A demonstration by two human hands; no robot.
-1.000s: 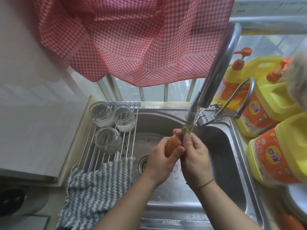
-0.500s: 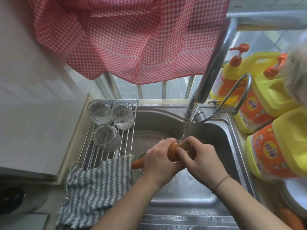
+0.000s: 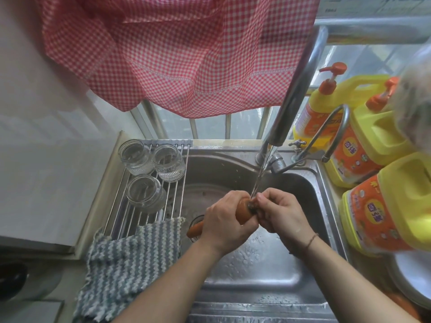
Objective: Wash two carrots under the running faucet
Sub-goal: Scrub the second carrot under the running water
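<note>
At 9 o'clock a drying rack (image 3: pixel 144 210) sat over the sink's left edge w/ three upturned glass jars (image 3: pixel 152 173) on it. A grey-striped cloth (image 3: pixel 130 259) lay at 7 o'clock, draped over the rack's near end. Above, 12 o'clock, hung a red checked curtain (image 3: pixel 182 54).

Centre: the steel sink (image 3: pixel 251 269), wet w/ droplets. The left hand (image 3: pixel 226 220) was wrapped round the carrot (image 3: pixel 242 209), fingers curled over its middle; the thin tip (image 3: pixel 194 229) stuck out toward 8 o'clock, over the drain. The thick stem end pointed to 2 o'clock, right under the water stream (image 3: pixel 261 173). The right hand (image 3: pixel 282 213) was curled at that stem end, fingertips pinching it, a thin bracelet (image 3: pixel 311 240) at the wrist.

The faucet (image 3: pixel 296 89) came down from 1 o'clock, water running. A second, thinner curved spout (image 3: pixel 335 127) stood just beside it at 2 o'clock.

At 3 o'clock stood three yellow detergent jugs (image 3: pixel 382 201) w/ orange labels, two showing orange pump tops. At 4–5 o'clock a white plate's rim (image 3: pixel 410 283) showed, partly cut off; something orange lay near it, too unclear to say what.
</note>
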